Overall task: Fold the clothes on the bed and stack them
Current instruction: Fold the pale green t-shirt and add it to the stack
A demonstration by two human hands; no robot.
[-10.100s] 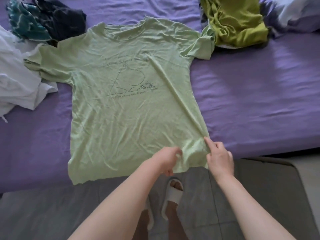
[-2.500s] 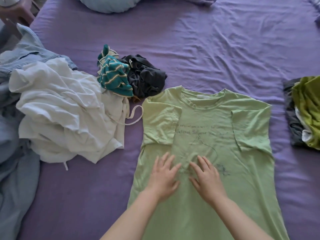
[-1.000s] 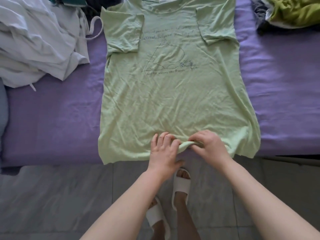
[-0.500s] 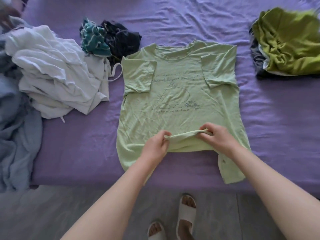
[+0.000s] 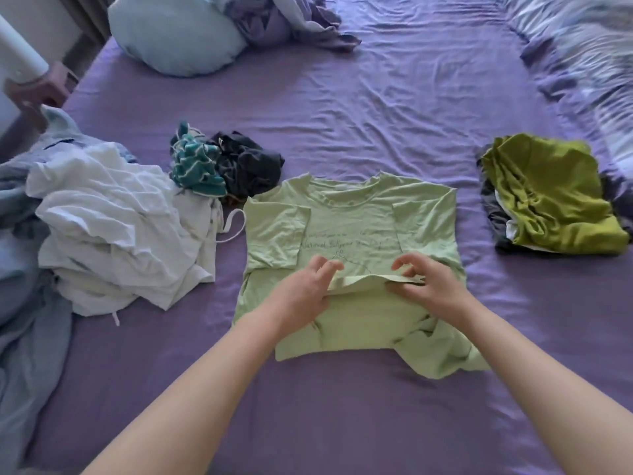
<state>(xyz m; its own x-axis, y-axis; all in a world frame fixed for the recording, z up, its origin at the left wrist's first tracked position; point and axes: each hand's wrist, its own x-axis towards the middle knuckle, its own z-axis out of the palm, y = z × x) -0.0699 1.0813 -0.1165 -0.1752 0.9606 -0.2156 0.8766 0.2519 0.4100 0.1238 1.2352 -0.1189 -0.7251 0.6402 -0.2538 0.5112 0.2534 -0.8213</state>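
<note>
A light green T-shirt [image 5: 352, 214] lies face up on the purple bed sheet [image 5: 376, 97], both sleeves folded in over the chest. Its lower part is doubled up over the body, and the right bottom corner lies bunched at the near side. My left hand [image 5: 301, 296] and my right hand [image 5: 431, 286] pinch the raised hem just below the print, a hand's width apart. At the right lies an olive green garment [image 5: 548, 197] on top of a small stack of folded clothes.
A crumpled white pile [image 5: 113, 231] and a blue denim garment [image 5: 24, 286] lie at the left. A teal striped piece [image 5: 195, 166] and a dark piece [image 5: 253, 162] lie behind the shirt. A pillow [image 5: 171, 32] and a bunched blanket [image 5: 589, 53] are at the far side.
Both hands have carried the shirt's hem further up from the bed's near edge toward the chest print, doubling the lower part over the body. My view has lifted from the floor to the bed.
</note>
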